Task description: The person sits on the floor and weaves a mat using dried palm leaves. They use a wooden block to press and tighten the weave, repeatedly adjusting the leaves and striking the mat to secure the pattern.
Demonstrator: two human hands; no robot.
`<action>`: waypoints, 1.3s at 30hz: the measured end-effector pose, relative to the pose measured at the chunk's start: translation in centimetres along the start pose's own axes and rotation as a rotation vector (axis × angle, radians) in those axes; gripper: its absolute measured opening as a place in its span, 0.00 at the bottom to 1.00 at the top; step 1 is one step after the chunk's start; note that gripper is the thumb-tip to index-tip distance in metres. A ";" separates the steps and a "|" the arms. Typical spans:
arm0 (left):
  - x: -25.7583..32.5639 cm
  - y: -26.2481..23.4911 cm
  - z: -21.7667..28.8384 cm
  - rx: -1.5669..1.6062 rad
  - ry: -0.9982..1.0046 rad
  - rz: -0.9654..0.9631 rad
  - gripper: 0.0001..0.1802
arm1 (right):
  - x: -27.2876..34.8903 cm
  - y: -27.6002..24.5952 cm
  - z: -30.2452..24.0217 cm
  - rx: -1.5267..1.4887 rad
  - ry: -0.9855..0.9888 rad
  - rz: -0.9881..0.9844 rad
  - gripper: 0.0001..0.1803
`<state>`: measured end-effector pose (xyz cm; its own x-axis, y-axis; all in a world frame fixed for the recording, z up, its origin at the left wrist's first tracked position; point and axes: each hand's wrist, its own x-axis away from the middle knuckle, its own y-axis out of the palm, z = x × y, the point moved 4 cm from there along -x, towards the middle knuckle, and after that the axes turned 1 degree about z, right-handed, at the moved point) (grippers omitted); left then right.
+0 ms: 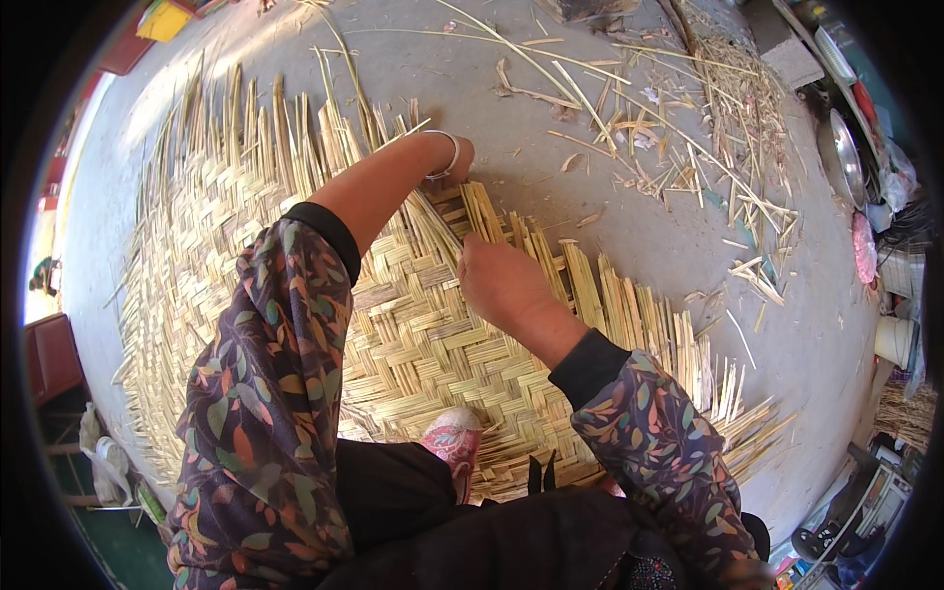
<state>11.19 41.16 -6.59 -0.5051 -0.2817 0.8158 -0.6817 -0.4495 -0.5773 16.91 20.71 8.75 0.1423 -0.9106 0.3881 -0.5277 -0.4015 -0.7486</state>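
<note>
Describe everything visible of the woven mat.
The mat is pale straw-yellow, woven from flat, reed-like strips in a slanting, stepped pattern. It lies on the grey floor; its visible edges are unfinished, with uneven loose ends sticking out. The right hand appears closed on strips near its far edge; the left hand is there too, fingers hidden. A pink shoe appears to rest on it.

Looks rough and straw-like, faintly glossy, across the woven mat (423, 339); looks matt on the grey floor (629, 221); shows as soft cloth in the near-left sleeve (270, 393); shines (metal, apparently) on the bracelet (456, 155) and far-right basin (847, 157).
</note>
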 end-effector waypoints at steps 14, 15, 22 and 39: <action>3.3 0.4 -1.0 0.760 -0.001 0.141 0.12 | 1.2 1.3 -1.0 0.157 -0.065 0.121 0.05; 3.4 0.6 -1.0 0.863 -0.007 0.141 0.14 | 1.3 1.5 -1.1 0.161 -0.065 0.140 0.04; 3.8 0.5 -0.7 0.708 0.062 0.207 0.17 | 1.1 2.0 -1.2 0.173 0.001 0.134 0.04; 5.7 1.5 0.2 0.426 0.161 0.512 0.15 | -0.2 4.7 -0.7 0.132 0.061 0.036 0.06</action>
<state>7.41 38.72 -2.81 -0.8032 -0.4328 0.4094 -0.0850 -0.5968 -0.7978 13.84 19.09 5.49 0.0719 -0.9184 0.3891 -0.4160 -0.3822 -0.8251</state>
